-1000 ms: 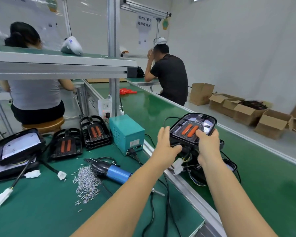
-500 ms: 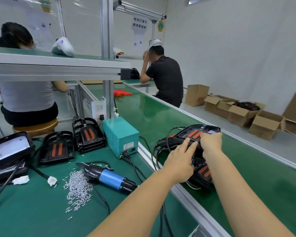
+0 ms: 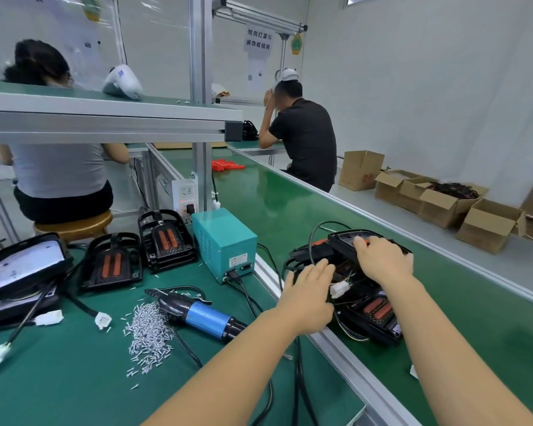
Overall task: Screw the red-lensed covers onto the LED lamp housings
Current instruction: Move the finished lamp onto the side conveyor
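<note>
A black lamp assembly (image 3: 340, 241) with red lenses lies on a pile of others on the conveyor belt (image 3: 290, 204). My right hand (image 3: 382, 261) rests on top of it, fingers spread flat. My left hand (image 3: 310, 292) hovers open just left of the pile, fingers straight, near a white connector (image 3: 339, 289). Another finished lamp (image 3: 376, 312) lies at the pile's near side. On the bench sit two red-lensed covers (image 3: 110, 265) (image 3: 166, 239), a lamp housing (image 3: 22, 269), the blue electric screwdriver (image 3: 203, 316) and a heap of screws (image 3: 150, 333).
A teal power supply box (image 3: 225, 241) stands at the bench edge, with cables trailing down. An aluminium rail (image 3: 345, 358) separates bench and belt. Two people sit at stations beyond. Cardboard boxes (image 3: 437, 198) line the floor on the right.
Both hands carried the lamp assembly from in front of me down onto the pile on the belt. They let go of it; the left hand has drawn back slightly.
</note>
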The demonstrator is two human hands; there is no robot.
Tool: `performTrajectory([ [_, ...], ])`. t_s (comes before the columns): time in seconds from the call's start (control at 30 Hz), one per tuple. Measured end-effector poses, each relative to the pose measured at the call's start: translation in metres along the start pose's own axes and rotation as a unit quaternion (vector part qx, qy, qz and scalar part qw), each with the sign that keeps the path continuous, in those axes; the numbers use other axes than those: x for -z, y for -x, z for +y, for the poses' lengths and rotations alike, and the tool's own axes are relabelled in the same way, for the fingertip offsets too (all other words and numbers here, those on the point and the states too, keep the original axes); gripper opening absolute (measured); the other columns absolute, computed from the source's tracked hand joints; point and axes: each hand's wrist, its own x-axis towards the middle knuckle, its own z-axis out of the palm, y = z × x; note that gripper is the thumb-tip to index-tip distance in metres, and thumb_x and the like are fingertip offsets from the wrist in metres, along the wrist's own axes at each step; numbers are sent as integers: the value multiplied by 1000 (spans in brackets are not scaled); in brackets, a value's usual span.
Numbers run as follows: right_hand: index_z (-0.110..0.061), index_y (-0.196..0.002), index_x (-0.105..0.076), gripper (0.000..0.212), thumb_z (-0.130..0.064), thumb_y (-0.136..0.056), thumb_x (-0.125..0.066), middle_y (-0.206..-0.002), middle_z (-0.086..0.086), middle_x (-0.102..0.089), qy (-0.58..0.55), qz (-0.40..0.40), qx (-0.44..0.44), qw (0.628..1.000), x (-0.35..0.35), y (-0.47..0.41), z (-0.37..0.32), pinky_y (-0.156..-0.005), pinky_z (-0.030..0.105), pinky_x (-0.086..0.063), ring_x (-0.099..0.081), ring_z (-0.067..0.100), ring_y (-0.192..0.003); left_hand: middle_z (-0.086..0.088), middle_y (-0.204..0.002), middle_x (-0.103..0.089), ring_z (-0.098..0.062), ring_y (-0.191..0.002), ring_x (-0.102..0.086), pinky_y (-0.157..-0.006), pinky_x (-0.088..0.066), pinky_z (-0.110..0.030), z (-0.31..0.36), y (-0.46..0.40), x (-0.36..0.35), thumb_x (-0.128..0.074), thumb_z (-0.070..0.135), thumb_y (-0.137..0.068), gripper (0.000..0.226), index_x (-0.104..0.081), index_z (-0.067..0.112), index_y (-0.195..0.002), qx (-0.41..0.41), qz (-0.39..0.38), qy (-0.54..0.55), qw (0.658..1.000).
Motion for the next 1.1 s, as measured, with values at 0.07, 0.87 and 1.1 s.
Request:
performTrajectory([
  [0.07, -8, -126, -55, 55, -45, -103, -21, -133, 16, -54, 3, -19, -18, 1000, 0, 1, -3, -114, 56, -17, -46, 31, -126, 6, -160, 11, -15, -147, 7, -118, 7, -45, -9, 10, 4, -41, 21, -98, 69, 2, 20, -153, 14, -1, 0, 1000],
  [0.87, -24, -157, -10, 68, -61, -99, -9, -164, 0, -8, -40, -110, 317, 941, -71, 141, -218, -112, 62, 15, -2, 16, -151, 6, -161, 3, -19, -148, 3, -115, 4, -53, -150, 157, 57, -38, 23, -98, 63, -4, 30, -151, 294, 126, -29, 947],
  [1.1, -25, -157, -5, 69, -62, -99, -8, -165, -4, -2, -56, -142, 394, 906, -89, 187, -267, -111, 58, 20, 3, 14, -151, 8, -160, -6, -13, -147, 0, -117, 3, -42, -201, 230, 71, -38, 21, -99, 60, -10, 26, -152, 366, 226, -53, 901],
])
